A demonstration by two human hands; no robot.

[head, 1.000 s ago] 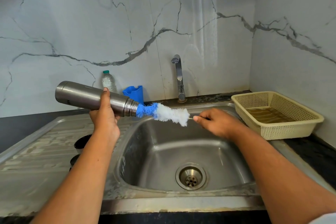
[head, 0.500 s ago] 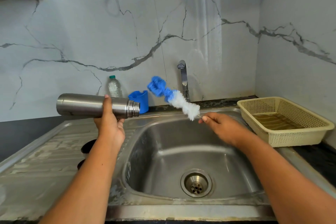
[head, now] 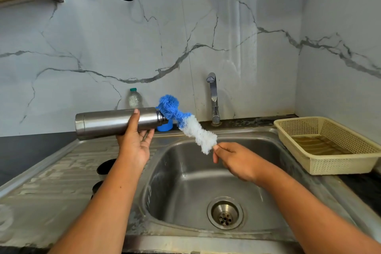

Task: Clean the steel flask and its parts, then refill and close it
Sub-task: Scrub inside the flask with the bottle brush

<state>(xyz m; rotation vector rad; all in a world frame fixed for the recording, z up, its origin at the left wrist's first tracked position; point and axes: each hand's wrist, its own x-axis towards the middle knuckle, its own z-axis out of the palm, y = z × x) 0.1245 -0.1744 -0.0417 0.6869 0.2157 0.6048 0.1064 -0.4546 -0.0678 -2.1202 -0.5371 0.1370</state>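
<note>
Left hand (head: 135,142) grips flask (head: 115,122) sideways above the drainboard, mouth pointing right. Right hand (head: 235,161) pinches brush (head: 185,123) at its white end over the sink (head: 268,231); blue tip touches the flask mouth, tilted. Basket (head: 329,166) on tabletop, right.

Flask (head: 107,122): recorded as plain silver-grey, unpatterned. Bottle brush (head: 188,125): bristles are banded in two colours, bright blue at the tip and white toward the handle. Small container (head: 165,127) behind the flask: solid blue. Plastic bottle (head: 134,100): clear, capped in green. Basket (head: 329,169): cream, perforated in a fine grid. Wall (head: 206,37): white marble, veined in grey. Sink (head: 185,181): dull grey steel. Counter (head: 31,150): black.
</note>
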